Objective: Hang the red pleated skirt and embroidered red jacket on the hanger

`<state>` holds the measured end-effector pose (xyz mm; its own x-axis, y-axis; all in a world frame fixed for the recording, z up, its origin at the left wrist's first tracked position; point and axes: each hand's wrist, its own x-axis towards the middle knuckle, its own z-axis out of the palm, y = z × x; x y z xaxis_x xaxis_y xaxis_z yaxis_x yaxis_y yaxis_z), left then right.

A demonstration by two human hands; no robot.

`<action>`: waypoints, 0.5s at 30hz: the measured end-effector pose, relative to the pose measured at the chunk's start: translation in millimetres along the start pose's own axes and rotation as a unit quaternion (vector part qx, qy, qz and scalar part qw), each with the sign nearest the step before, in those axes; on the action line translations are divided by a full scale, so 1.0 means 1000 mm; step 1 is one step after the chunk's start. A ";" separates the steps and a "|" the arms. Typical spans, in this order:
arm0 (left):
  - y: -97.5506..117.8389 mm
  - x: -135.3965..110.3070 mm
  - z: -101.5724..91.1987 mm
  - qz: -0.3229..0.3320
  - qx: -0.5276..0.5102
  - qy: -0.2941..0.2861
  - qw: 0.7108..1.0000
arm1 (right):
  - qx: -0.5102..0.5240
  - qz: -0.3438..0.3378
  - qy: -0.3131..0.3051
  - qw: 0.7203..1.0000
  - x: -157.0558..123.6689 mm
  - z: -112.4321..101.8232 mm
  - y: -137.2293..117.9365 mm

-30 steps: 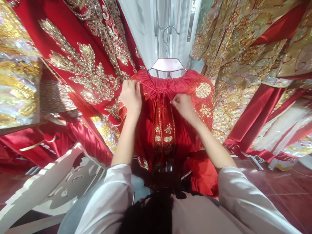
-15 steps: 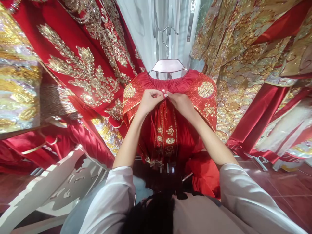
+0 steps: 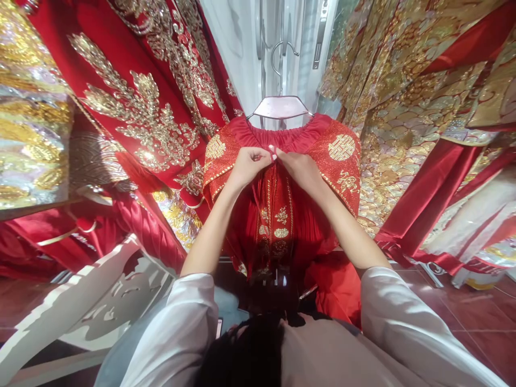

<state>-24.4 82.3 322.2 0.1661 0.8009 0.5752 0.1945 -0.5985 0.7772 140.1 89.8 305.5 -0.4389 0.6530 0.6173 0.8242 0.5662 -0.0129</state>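
Note:
A red garment (image 3: 341, 169) with gold embroidered roundels and beaded trim hangs by its gathered neckline on a hanger (image 3: 279, 107) with a metal hook. At the middle front, just under the neckline, both hands meet, fingertips almost touching. My left hand (image 3: 253, 162) is closed in a pinch on the red fabric there. From the other side, my right hand (image 3: 297, 166) pinches the same spot. Whether a thin tie or the cloth edge lies between the fingertips is hidden. Below them the pleated front with gold motifs hangs down.
Red and gold sequined garments hang on the left (image 3: 141, 118) and a gold patterned one (image 3: 387, 145) on the right. A white carved chair (image 3: 80, 306) stands at lower left. Bright red cloth (image 3: 336, 290) lies below the garment. Behind the hanger is a white door frame (image 3: 298, 32).
Both hands stay pinched at the neckline with only slight finger movement. A thin red strand below my left hand no longer shows clearly. The view has shifted slightly.

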 end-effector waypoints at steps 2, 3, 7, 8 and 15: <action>0.001 0.000 -0.001 -0.005 -0.019 0.008 1.000 | -0.017 0.000 -0.015 1.000 -0.001 -0.001 -0.001; 0.001 0.000 -0.002 -0.005 -0.023 0.008 1.000 | -0.021 0.002 -0.018 1.000 -0.001 -0.001 -0.002; -0.003 0.001 -0.008 0.000 -0.012 -0.050 0.999 | 0.030 -0.016 0.005 0.999 0.002 0.004 -0.001; -0.005 0.001 -0.010 0.004 -0.003 -0.073 0.997 | 0.063 -0.025 0.016 0.998 0.003 0.006 0.000; 0.001 -0.001 -0.012 0.090 0.182 -0.065 0.977 | 0.165 -0.001 0.087 0.982 0.012 0.013 -0.002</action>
<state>-35.6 81.5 325.1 0.3466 0.6872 0.6385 0.4770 -0.7152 0.5109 128.3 102.9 302.3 -0.3489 0.5715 0.7427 0.6494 0.7188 -0.2481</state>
